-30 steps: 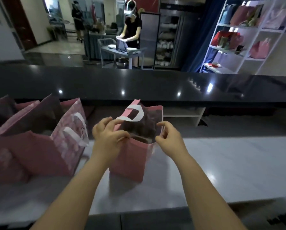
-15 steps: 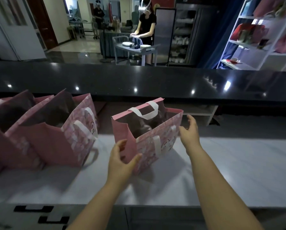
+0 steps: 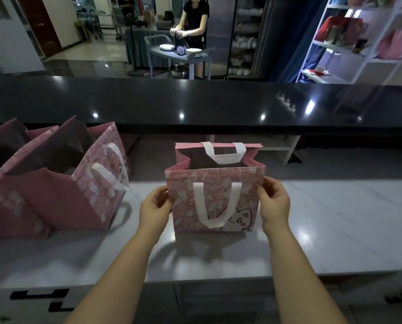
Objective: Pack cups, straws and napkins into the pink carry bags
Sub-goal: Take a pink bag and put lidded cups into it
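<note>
A pink carry bag [image 3: 215, 197] with white handles and a cat print stands upright on the white counter [image 3: 323, 220], its printed face toward me and its mouth open. My left hand [image 3: 154, 210] grips its left edge and my right hand [image 3: 273, 203] grips its right edge. The bag's inside is dark, so I cannot see what it holds. No cups, straws or napkins show.
Several more open pink bags [image 3: 62, 183] stand in a row at the left of the counter. A raised black ledge [image 3: 195, 104] runs along the back. Beyond it a person works at a small table [image 3: 183, 54]. White shelves [image 3: 349, 43] stand at the far right.
The bag has been turned from a skewed angle to face me squarely. Both hands went from loose beside it to gripping its two side edges.
</note>
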Demonstrator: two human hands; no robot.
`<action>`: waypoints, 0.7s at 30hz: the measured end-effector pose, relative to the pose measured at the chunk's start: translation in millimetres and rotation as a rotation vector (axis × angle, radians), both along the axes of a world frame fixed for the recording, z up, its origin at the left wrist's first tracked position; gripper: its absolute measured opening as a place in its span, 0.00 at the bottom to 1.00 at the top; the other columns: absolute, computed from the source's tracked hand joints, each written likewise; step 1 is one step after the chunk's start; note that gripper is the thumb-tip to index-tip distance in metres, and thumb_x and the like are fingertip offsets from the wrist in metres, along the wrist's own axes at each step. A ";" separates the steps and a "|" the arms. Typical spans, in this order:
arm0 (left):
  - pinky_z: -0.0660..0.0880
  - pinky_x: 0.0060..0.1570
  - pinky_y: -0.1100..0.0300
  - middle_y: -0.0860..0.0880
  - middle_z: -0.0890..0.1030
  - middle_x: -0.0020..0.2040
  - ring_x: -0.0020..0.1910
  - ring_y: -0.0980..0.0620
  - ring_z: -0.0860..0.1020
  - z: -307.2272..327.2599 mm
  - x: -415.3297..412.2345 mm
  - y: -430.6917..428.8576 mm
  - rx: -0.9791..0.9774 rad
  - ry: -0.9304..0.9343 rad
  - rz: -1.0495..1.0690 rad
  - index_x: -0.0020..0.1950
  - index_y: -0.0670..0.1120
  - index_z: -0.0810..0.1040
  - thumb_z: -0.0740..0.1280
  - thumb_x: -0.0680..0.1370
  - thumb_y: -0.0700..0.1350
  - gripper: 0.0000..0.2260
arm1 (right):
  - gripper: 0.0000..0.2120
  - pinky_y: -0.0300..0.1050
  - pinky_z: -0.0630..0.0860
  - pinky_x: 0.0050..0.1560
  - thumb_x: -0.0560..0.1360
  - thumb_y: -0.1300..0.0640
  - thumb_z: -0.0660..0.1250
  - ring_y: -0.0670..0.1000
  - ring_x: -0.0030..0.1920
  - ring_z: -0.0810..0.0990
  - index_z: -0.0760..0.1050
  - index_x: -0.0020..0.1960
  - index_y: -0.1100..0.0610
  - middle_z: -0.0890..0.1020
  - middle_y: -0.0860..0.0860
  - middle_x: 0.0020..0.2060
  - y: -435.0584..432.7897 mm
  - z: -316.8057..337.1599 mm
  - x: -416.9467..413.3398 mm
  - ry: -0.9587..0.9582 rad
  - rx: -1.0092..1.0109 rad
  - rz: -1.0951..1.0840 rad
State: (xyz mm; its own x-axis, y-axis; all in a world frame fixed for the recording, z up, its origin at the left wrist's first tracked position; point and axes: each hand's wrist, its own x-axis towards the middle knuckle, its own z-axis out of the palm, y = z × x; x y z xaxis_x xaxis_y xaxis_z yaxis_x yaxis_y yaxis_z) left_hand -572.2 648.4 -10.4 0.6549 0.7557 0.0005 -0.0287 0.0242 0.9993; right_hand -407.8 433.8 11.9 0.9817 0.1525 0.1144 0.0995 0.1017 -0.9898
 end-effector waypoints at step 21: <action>0.81 0.49 0.46 0.53 0.85 0.46 0.46 0.49 0.84 -56.9 52.9 -25.5 -0.015 0.146 -0.339 0.46 0.56 0.83 0.70 0.77 0.41 0.09 | 0.06 0.34 0.79 0.39 0.77 0.60 0.68 0.42 0.43 0.84 0.81 0.47 0.50 0.86 0.44 0.43 -63.2 -56.3 -78.4 0.211 0.064 -0.580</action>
State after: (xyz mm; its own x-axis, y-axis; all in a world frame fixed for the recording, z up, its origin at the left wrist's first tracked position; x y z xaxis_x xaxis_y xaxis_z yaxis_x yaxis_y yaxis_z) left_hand -519.3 622.9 -67.3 0.8604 0.4951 -0.1207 0.1262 0.0224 0.9918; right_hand -486.1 370.6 -44.4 0.9050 -0.4133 -0.1003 -0.0411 0.1499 -0.9879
